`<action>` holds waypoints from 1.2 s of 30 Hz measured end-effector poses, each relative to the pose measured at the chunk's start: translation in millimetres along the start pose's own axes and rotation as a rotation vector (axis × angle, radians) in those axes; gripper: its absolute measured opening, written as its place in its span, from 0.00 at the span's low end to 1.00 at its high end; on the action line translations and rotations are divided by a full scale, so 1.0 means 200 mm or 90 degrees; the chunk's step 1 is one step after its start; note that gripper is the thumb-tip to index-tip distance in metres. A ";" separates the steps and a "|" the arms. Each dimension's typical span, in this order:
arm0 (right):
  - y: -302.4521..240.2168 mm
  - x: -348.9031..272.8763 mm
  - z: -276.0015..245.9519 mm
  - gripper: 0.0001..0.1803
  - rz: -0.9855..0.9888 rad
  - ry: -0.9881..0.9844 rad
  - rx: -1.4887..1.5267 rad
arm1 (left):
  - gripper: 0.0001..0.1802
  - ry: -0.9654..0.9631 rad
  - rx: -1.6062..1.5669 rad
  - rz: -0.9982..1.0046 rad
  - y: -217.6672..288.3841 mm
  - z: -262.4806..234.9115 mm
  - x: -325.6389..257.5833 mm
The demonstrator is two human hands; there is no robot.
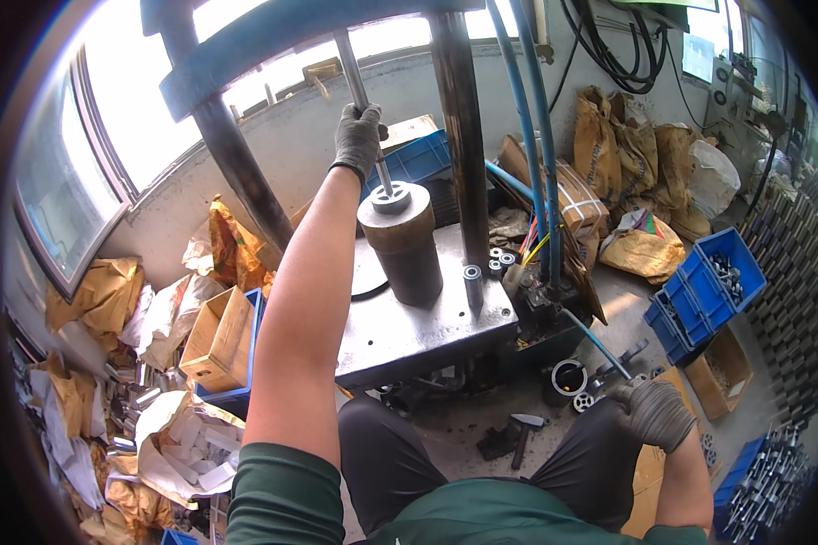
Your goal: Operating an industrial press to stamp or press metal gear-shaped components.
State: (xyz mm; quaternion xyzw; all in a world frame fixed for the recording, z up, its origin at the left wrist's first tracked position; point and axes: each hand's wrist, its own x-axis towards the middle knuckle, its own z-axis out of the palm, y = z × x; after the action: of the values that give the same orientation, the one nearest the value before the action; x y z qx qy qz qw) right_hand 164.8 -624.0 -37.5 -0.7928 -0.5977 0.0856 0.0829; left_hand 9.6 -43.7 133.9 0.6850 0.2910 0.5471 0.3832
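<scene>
Gripping rod (pixel 365 109): left hand (pixel 358 136) | blue bins (pixel 711 282): metal parts (pixel 727 277)

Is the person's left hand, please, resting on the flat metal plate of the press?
No, the gloved left hand is raised and wrapped around the thin metal rod above the cylinder, well clear of the plate.

Both hands wear speckled grey gloves: the left hand (pixel 358 136) on a silvery rod (pixel 362 100), the right hand (pixel 653 413) low beside dark trousers. The sleeves are deep green. The cylinder (pixel 402 241) looks rusty brown with a pale grey cap. The press plate (pixel 418 331) is dull steel; its beam (pixel 291 41) and hoses (pixel 527 109) are blue. Blue crates (pixel 711 282) hold what seem grey metal parts. Paper sacks (pixel 627 145) are tan.
</scene>
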 end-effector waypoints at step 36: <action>0.05 0.99 -0.58 0.19 -0.072 0.500 -0.086 | 0.21 -0.099 0.011 0.000 -0.52 -0.03 -0.28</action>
State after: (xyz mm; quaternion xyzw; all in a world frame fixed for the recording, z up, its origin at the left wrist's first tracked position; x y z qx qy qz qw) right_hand 255.3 -440.0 64.8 -0.7350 -0.5673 -0.2681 0.2570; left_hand -6.4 -32.9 18.0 0.7287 0.2648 0.4899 0.3985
